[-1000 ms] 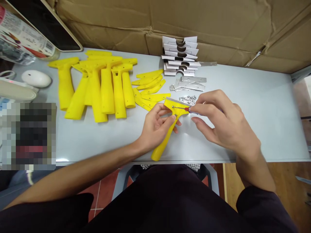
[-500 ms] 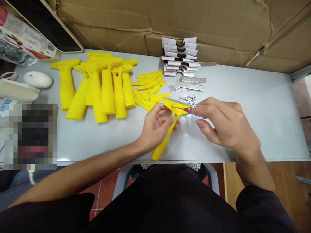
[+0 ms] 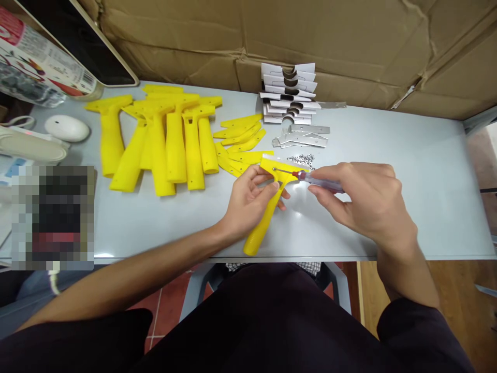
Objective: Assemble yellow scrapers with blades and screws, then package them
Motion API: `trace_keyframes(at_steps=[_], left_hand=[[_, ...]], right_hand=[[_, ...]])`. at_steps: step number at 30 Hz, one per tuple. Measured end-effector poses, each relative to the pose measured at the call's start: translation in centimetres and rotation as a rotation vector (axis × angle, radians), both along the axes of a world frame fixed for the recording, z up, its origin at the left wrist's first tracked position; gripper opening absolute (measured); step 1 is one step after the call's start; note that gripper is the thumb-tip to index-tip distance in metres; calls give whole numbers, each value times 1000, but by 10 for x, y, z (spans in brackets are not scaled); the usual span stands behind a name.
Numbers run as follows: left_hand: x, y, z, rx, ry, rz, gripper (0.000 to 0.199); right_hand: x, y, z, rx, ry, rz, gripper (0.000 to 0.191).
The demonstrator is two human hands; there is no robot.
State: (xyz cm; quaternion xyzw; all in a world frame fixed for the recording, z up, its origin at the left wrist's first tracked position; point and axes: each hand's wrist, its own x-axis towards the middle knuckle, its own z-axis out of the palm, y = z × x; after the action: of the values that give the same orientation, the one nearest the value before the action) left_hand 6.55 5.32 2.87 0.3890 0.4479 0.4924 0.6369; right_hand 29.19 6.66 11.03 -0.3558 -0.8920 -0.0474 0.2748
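My left hand (image 3: 250, 202) is wrapped round the neck of a yellow scraper (image 3: 260, 230), its handle slanting down toward the table's front edge. A thin metal strip shows along the scraper's far edge. My right hand (image 3: 361, 199) holds a screwdriver (image 3: 322, 182) with a clear handle and red collar between thumb and fingers. Its tip meets a screw (image 3: 275, 169) near the left end of the scraper head. Just beyond the head lies a small pile of screws and nuts (image 3: 305, 159). Flat yellow plates (image 3: 240, 132) lie to the left of the pile.
Several yellow handles (image 3: 157, 150) lie at the left. Metal blades (image 3: 306, 137) and folded white papers (image 3: 289, 90) are at the back, before a cardboard sheet (image 3: 330, 46). A white mouse (image 3: 67, 128), a bottle (image 3: 42, 57) and a dark-screened device (image 3: 83, 39) stand far left.
The thumb and fingers of my right hand have shifted on the screwdriver, so more of its clear handle shows. The view has moved slightly.
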Motion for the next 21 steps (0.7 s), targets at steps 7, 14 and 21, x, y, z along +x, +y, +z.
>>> trace_keyframes(at_steps=[7,14,21], left_hand=[[-1,-5,-4,79,94,13,21],[0,-6,-5,116,109,2,21],[0,-6,-4,99,113,7,23]], right_hand=[[2,2,0,15,-72,-172,57],[3,-2,6,-88,-105,-5,27],[1,-2,8,-83,-107,-21,24]])
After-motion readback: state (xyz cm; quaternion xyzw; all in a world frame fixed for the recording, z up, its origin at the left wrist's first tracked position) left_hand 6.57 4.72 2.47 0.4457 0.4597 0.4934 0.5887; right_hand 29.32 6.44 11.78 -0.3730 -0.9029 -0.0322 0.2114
